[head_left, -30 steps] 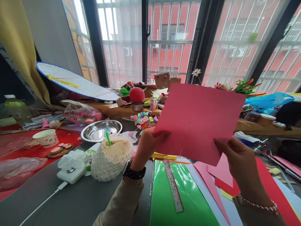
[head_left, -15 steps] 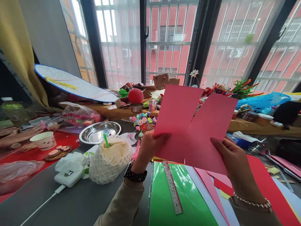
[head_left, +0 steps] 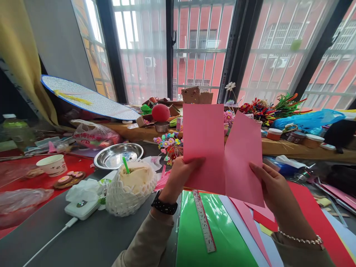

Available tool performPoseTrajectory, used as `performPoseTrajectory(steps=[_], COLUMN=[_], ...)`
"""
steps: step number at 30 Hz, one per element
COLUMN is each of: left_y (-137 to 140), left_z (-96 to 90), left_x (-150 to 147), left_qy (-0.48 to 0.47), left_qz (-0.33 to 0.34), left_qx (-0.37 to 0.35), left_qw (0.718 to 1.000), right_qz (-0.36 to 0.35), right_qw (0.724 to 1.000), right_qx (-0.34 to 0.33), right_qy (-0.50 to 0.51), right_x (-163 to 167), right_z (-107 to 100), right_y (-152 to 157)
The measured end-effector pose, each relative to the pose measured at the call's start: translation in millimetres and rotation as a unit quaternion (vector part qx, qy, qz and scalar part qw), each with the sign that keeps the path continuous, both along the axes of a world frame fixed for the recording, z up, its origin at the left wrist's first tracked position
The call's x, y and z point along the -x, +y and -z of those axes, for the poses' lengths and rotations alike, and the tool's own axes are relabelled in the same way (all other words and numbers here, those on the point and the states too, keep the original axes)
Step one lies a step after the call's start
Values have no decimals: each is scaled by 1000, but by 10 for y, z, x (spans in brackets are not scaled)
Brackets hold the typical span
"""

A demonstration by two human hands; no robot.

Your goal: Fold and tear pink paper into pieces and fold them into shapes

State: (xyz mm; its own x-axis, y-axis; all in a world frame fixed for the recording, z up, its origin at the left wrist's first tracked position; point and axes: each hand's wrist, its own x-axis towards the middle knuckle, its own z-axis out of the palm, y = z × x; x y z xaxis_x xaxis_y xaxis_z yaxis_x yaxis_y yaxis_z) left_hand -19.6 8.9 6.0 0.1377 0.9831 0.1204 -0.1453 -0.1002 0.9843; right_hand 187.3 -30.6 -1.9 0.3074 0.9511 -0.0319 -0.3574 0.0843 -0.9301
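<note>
A sheet of pink paper (head_left: pixel 204 144) is held up in front of me, slit from its top edge down to about the middle, with a crease running on below. My left hand (head_left: pixel 182 172) pinches its left half, thumb on the near face. On the right half, my right hand (head_left: pixel 268 181) grips the edge the same way. Below the sheet lie a green glossy sheet (head_left: pixel 222 241) and a patterned ruler (head_left: pixel 204 222) on top of it. Pink, white and red papers (head_left: pixel 311 211) fan out to the right.
To the left stand a coconut (head_left: pixel 135 178) in white foam netting with a green straw, a steel plate (head_left: pixel 97 163), a paper cup (head_left: pixel 52 165) and a white charger (head_left: pixel 83 209) with a cable. Crocheted flowers (head_left: pixel 168 144) and a cluttered window ledge (head_left: pixel 130 135) lie behind.
The pink sheet has turned more upright and folded inward along its crease, its right half angled towards the left. Another person's hand at far left has left the view.
</note>
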Motion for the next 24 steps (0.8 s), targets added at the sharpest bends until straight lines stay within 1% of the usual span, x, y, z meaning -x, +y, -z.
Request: performPoseTrajectory(steps=[2, 4, 9, 12, 14, 17, 20, 22, 24], left_y=[2, 2, -4, -12, -17, -19, -13, -10, -9], left_z=[-3, -3, 10, 22, 32, 38, 26, 10, -7], left_x=[2, 3, -24, -58, -74, -78, -51, -19, 16], left_qy=[17, 26, 17, -16, -34, -37, -19, 10, 42], left_qz=[0, -5, -31, -22, -12, -12, -9, 15, 48], left_qx=[1, -6, -28, -19, -7, 2, -5, -5, 0], left_qw=[1000, 1000, 999, 999, 999, 999, 1000, 1000, 998], right_qz=[2, 10, 39, 58, 59, 51, 37, 3, -37], right_qw=[999, 998, 996, 993, 992, 993, 996, 998, 997], right_qx=[28, 39, 34, 35, 29, 31, 31, 29, 42], right_qy=[-25, -37, -71, -101, -110, -105, -77, -53, -44], right_x=[-12, -17, -26, -36, -35, -25, -46, -89, -142], right_z=[-25, -40, -18, 21, 39, 36, 6, -13, -22], right_y=[-22, -43, -68, -72, -71, -71, -66, -58, -49])
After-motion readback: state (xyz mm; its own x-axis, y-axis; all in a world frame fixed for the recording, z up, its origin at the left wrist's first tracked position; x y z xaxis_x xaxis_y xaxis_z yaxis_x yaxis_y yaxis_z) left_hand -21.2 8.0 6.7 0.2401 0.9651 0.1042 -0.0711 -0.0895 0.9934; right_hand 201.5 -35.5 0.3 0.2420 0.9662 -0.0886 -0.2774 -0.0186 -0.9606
